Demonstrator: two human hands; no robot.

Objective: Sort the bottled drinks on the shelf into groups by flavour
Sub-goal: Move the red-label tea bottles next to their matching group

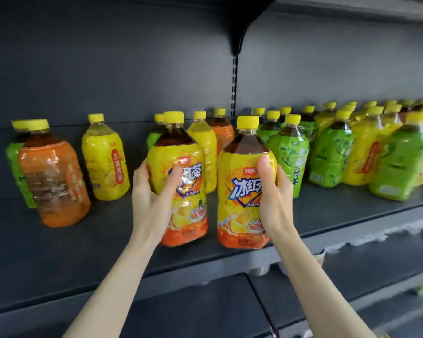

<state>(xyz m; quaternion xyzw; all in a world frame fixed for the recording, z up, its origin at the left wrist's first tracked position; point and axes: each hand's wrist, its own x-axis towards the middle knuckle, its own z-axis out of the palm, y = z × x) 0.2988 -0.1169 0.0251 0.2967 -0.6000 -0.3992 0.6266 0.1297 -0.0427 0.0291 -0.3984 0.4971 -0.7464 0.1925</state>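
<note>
Gripping two yellow iced-tea bottles at shelf (108, 240) front, 6 o'clock: left hand (154, 191) fingers curled round left bottle (188, 215), right hand (276, 191) fingers round right bottle (239, 181), both mid-label. Hold upright, move as a pair toward lone yellow bottle (105, 162) at 10 o'clock; steer clear of green bottles (288, 152) at 3 o'clock.

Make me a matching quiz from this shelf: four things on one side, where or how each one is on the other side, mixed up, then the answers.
Things:
1. left hand
2. orange bottle
3. green bottle
4. bracket

Place or state:
A. stands near the left end of the shelf
B. black, high on the back panel
C. grips the left yellow bottle
D. stands just right of the right yellow bottle, which the right hand grips

Pairs: 1-C, 2-A, 3-D, 4-B
</note>
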